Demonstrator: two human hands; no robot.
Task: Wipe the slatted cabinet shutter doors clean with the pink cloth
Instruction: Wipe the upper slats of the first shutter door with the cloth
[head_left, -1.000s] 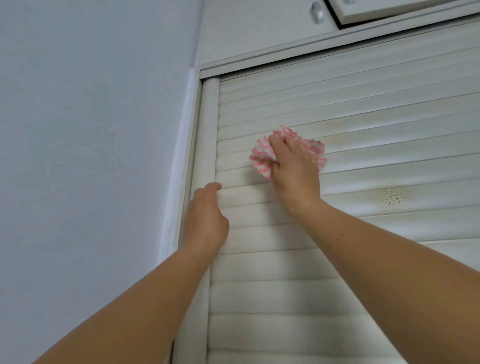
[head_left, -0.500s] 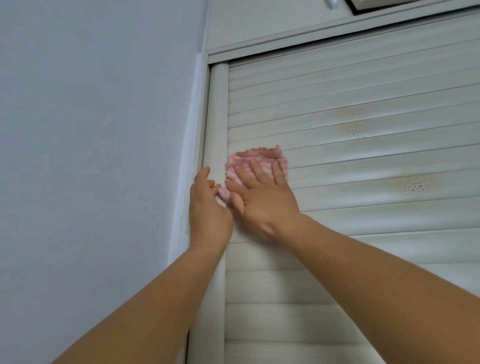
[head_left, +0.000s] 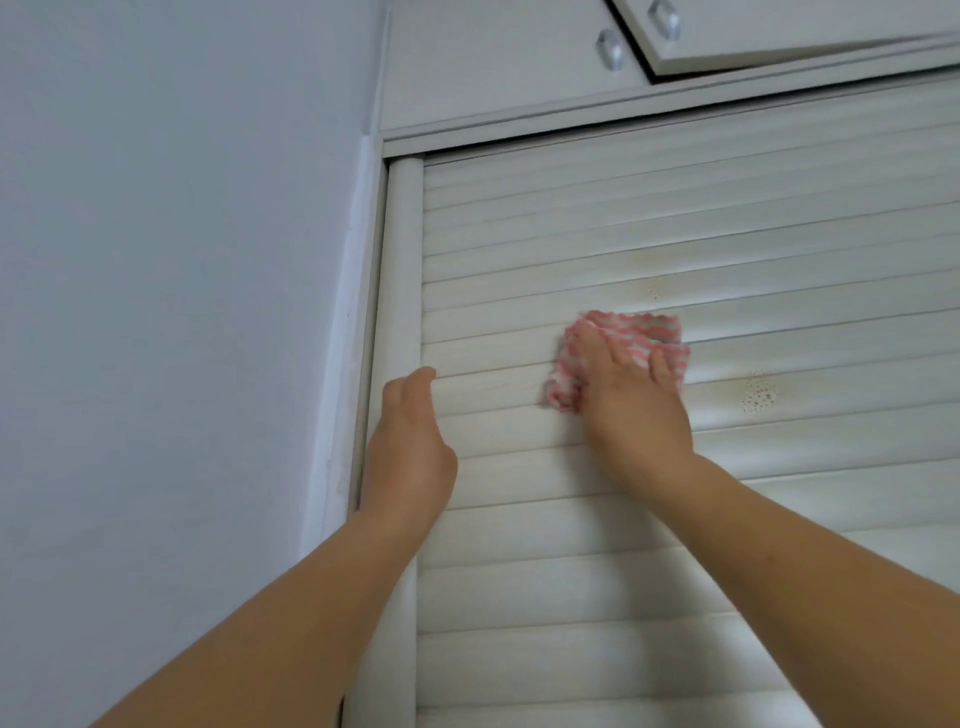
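The white slatted shutter door (head_left: 675, 249) fills the right half of the view, with its rounded left frame post (head_left: 402, 270) beside the wall. My right hand (head_left: 631, 405) presses the pink-and-white patterned cloth (head_left: 654, 335) flat against a slat near the middle of the door. A speckled stain (head_left: 759, 394) sits just right of that hand, and a fainter mark (head_left: 653, 291) lies above the cloth. My left hand (head_left: 408, 447) rests against the door's left edge by the post, fingers together, holding nothing.
A plain pale wall (head_left: 182, 312) runs along the left. Above the shutter are upper cabinet doors with two metal knobs (head_left: 610, 49); the right one (head_left: 779, 31) stands slightly ajar.
My right hand has slid the cloth to the right, away from the frame post toward the stains. My left hand stays at the door's left edge. The view has tilted up a little.
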